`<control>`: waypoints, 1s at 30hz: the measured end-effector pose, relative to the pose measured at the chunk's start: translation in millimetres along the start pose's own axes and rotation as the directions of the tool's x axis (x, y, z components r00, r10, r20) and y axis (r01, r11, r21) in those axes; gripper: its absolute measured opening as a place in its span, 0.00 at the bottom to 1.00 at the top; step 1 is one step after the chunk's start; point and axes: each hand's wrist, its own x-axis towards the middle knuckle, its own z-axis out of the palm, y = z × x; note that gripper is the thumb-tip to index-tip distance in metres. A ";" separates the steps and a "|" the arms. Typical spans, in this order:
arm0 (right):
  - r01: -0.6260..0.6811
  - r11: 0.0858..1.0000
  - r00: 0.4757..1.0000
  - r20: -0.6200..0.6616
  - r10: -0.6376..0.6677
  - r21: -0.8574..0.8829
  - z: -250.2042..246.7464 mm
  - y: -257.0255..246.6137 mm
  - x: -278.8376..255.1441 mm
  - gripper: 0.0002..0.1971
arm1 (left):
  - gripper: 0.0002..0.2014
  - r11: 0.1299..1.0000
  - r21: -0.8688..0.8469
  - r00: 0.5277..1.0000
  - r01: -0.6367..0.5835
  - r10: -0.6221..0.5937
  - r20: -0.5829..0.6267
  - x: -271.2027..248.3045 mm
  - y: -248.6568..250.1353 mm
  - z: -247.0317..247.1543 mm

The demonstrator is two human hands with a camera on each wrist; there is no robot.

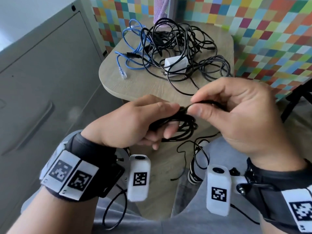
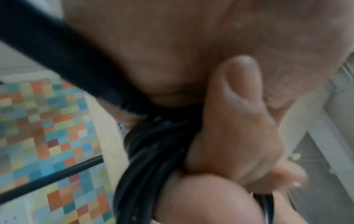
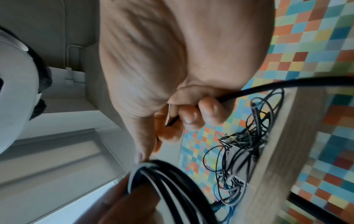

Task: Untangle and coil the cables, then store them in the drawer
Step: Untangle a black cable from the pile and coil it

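Left hand (image 1: 128,122) fingers clenched round black cable coil (image 1: 179,125), keeps loops stacked. Right hand (image 1: 236,119) pinches free strand (image 3: 268,89) just beside left thumb, likely feeding next loop. Tangled pile (image 1: 177,48) on table (image 1: 143,85) beyond fingers, untouched.

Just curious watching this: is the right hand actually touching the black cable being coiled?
Touching. In the head view the right hand pinches the black cable between thumb and forefinger; the right wrist view shows it running under the curled fingers.
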 end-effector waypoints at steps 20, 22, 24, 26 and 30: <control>-0.197 0.903 0.891 0.315 0.328 -0.382 48.8 9.4 -3.1 0.20 | 0.07 0.830 0.494 0.708 -0.259 0.511 -0.487 17.6 -6.7 17.3; -0.217 0.889 0.902 0.265 0.341 -0.404 38.4 8.7 -3.2 0.18 | 0.10 0.693 0.721 0.727 -0.033 0.511 -0.458 17.4 -10.1 15.0; -0.223 0.898 0.927 0.203 0.316 -0.379 27.3 5.0 -2.6 0.10 | 0.09 0.618 0.784 0.751 0.057 0.491 -0.442 16.6 -8.3 14.6; -0.227 0.928 0.942 0.174 0.285 -0.294 18.1 0.9 -3.2 0.05 | 0.12 0.593 0.800 0.781 0.092 0.455 -0.428 15.0 -1.4 16.2; -0.121 0.971 0.979 0.137 0.152 -0.207 12.9 -7.1 -6.3 0.08 | 0.23 0.672 0.729 0.891 0.128 0.245 -0.383 10.2 8.5 18.7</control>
